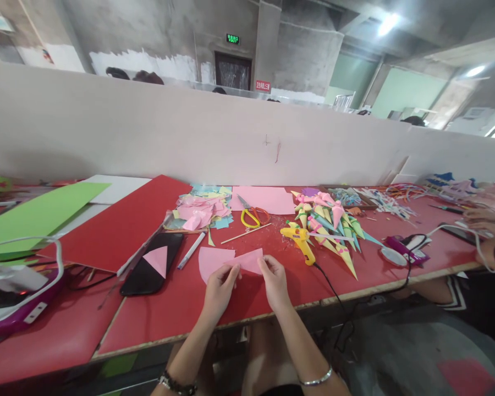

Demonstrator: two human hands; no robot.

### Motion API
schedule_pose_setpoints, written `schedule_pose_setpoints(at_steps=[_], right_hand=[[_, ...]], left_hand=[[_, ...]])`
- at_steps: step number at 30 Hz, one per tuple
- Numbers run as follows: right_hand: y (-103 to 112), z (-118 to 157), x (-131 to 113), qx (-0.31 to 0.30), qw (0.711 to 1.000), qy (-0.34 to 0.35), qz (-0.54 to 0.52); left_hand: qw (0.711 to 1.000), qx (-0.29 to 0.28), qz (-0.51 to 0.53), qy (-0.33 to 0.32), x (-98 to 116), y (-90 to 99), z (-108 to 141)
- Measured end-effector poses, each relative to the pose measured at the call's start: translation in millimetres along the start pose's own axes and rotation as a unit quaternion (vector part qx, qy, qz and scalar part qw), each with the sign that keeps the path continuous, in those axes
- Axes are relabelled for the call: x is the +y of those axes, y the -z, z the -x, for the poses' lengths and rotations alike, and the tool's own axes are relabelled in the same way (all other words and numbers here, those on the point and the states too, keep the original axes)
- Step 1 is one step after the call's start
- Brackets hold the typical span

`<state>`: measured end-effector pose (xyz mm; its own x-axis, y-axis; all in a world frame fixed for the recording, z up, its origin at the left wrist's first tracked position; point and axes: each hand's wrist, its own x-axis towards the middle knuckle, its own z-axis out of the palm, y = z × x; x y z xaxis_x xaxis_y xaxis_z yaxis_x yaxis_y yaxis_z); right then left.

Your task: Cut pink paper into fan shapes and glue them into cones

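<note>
Between my hands is a small pink paper piece point(249, 260), held just above the red table. My left hand point(221, 291) pinches its left end, and my right hand point(274, 280) pinches its right end. Behind my left fingers lies a larger curved pink sheet point(209, 263). A pink triangle point(158, 259) rests on a black phone point(148, 281) to the left, with a white pen point(192, 250) beside it. Right of my hands is a yellow glue gun point(300, 241). Scissors point(252, 214) with yellow and red handles lie further back, near a thin stick point(246, 233).
A pile of paper scraps point(202, 212) sits at the back. Paper cones point(330, 220) are heaped behind the glue gun, whose cord hangs over the table edge point(346, 298). Large red board point(124, 225) lies left. Another person's hand point(493, 236) is at far right.
</note>
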<state>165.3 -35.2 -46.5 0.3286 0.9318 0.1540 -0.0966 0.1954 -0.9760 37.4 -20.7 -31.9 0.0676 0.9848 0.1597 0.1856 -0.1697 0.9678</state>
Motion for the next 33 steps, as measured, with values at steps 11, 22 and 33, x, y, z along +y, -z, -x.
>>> schedule_pose_setpoints(at_steps=[11, 22, 33], right_hand=[[-1.1, 3.5, -1.4, -0.057, 0.998, 0.0, 0.024], [4.2, 2.9, 5.7, -0.096, 0.994, 0.015, 0.046], [5.8, 4.0, 7.5, -0.103, 0.993, 0.023, 0.061]], left_hand=[[1.0, 0.002, 0.017, -0.008, 1.9, -0.7, 2.4], [0.995, 0.079, 0.052, 0.012, 0.0, 3.5, 6.2], [0.988, 0.119, 0.098, 0.016, -2.6, 2.8, 5.9]])
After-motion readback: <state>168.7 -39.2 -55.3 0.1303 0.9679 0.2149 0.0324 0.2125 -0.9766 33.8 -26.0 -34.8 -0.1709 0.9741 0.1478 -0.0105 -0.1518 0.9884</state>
